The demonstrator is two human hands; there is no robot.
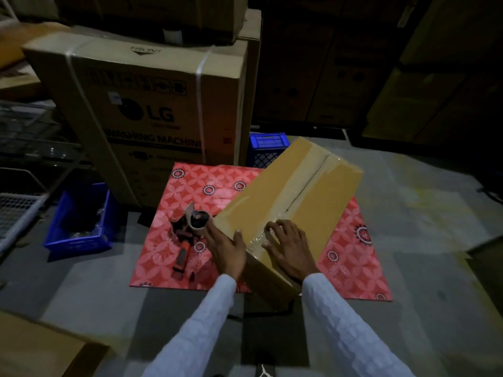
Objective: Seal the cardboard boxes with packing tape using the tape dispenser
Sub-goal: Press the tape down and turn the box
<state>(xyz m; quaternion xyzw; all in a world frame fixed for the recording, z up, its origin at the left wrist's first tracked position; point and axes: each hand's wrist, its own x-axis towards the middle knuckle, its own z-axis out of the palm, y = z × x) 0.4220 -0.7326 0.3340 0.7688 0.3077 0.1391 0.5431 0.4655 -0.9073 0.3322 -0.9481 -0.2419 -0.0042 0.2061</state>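
Observation:
A brown cardboard box (296,202) lies at an angle on a red patterned mat (190,191), with clear tape running along its centre seam. My left hand (227,248) grips the box's near left corner, thumb on top. My right hand (288,247) lies flat on the near end of the taped seam, fingers spread. The red and black tape dispenser (187,235) rests on the mat just left of the box, with no hand on it.
A big LG washing machine carton (152,104) stands behind the mat. A blue bin (79,221) sits to the left and a blue crate (265,151) behind the box. More cartons are stacked at the back right. A flat cardboard piece (35,349) lies bottom left.

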